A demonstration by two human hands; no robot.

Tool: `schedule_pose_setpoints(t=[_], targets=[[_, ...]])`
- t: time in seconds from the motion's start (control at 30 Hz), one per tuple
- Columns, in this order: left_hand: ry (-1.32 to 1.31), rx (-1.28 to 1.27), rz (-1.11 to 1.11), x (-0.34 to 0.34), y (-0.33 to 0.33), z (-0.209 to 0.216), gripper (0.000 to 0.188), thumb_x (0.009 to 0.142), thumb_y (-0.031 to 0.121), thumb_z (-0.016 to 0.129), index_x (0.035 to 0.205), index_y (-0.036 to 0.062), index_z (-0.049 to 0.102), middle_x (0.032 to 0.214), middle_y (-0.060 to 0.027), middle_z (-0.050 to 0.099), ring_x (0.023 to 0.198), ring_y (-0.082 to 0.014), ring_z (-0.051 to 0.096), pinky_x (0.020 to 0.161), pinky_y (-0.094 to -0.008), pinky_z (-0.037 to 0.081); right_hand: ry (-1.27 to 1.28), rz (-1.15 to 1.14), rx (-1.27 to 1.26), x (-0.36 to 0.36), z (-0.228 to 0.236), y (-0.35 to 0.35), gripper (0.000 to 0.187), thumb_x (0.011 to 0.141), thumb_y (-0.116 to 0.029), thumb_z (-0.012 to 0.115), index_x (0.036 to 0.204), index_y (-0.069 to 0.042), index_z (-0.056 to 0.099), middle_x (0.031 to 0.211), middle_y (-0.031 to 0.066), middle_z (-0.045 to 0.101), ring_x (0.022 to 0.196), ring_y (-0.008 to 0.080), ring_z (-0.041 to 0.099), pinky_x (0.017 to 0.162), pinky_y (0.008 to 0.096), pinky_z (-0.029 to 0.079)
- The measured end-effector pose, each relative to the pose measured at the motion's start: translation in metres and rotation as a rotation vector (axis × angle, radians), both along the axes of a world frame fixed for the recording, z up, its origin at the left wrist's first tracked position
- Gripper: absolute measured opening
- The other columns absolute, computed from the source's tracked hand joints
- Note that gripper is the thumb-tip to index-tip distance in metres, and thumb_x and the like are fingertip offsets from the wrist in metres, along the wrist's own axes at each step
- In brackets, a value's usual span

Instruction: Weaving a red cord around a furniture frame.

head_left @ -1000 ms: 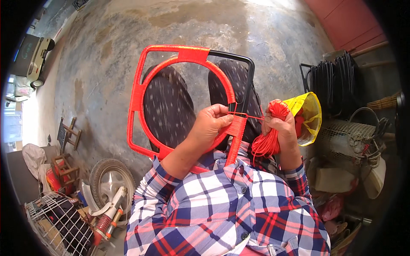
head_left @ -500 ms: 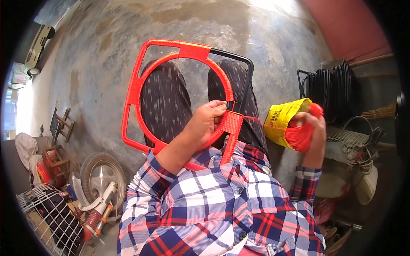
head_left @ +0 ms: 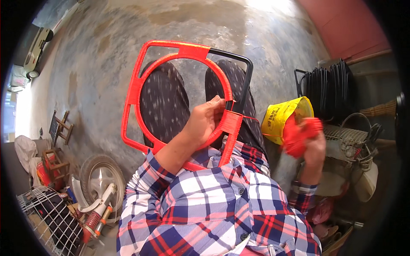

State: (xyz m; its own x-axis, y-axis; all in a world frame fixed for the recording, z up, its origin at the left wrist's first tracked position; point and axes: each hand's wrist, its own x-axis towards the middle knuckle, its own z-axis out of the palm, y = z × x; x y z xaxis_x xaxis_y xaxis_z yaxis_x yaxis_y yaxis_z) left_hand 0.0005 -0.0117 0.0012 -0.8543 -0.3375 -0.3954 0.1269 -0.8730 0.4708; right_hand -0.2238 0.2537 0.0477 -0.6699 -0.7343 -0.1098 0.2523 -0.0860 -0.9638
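A metal frame with a ring inside a rounded square rests across my thighs. Red cord or strip covers most of it, while its right side shows bare black bar. With its fingers closed, my left hand pinches the right part of the ring, just above a wide red-wrapped joint. From that joint a red strand runs off to the right. My right hand, slightly blurred, grips a red bundle of cord at the mouth of a yellow bag-like container.
Black metal frames stand stacked at the right, near a straw broom and a wire basket. To the left are a wheel, small wooden stools and a white wire rack. A toy-like vehicle is far left.
My right hand has drawn the red bundle down and partly out of the yellow container, which has tipped more upright. My left hand keeps its place on the ring.
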Motion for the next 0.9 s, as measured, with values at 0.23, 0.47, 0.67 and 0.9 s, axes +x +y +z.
schedule_pose_setpoints(t=[0.23,0.47,0.67,0.9], targets=[[0.147,-0.034,-0.047,0.005,0.003,0.015,0.055,0.101,0.042,0.045,0.127,-0.0051,0.055,0.12,-0.0124,0.06,0.113,-0.0213,0.053,0.102,-0.0367,0.042,1.022,0.845,0.325,0.057,-0.008,-0.101,0.056,0.072,-0.012,0.076,0.123,0.001,0.057,0.092,0.0187,0.064,0.094,0.0316,0.067,0.08,0.0364,0.051],[0.119,0.007,-0.018,-0.002,0.01,0.022,0.046,0.101,0.034,0.047,0.123,-0.0051,0.056,0.118,-0.0151,0.061,0.108,-0.0213,0.058,0.1,-0.0353,0.046,0.474,0.532,0.145,0.061,-0.011,-0.137,0.06,0.077,-0.005,0.072,0.132,0.001,0.047,0.103,0.0109,0.064,0.099,0.0213,0.065,0.08,0.0333,0.052],[0.006,-0.148,0.153,0.01,-0.002,-0.026,0.016,0.09,0.001,0.054,0.105,0.0,0.058,0.102,-0.0103,0.062,0.088,-0.0162,0.063,0.085,-0.0331,0.052,0.26,0.238,0.046,0.041,-0.024,-0.132,0.06,0.081,0.001,0.069,0.136,0.001,0.046,0.113,0.0083,0.06,0.105,0.0152,0.059,0.085,0.0266,0.051],[-0.141,-1.362,0.606,0.004,0.017,0.013,0.031,0.079,-0.005,0.064,0.108,0.0037,0.057,0.111,-0.0123,0.055,0.094,-0.021,0.059,0.084,-0.0294,0.049,1.312,0.217,0.043,0.085,0.014,-0.162,0.063,0.07,-0.008,0.078,0.129,-0.004,0.056,0.123,0.0178,0.06,0.123,0.0375,0.052,0.103,0.0444,0.042]])
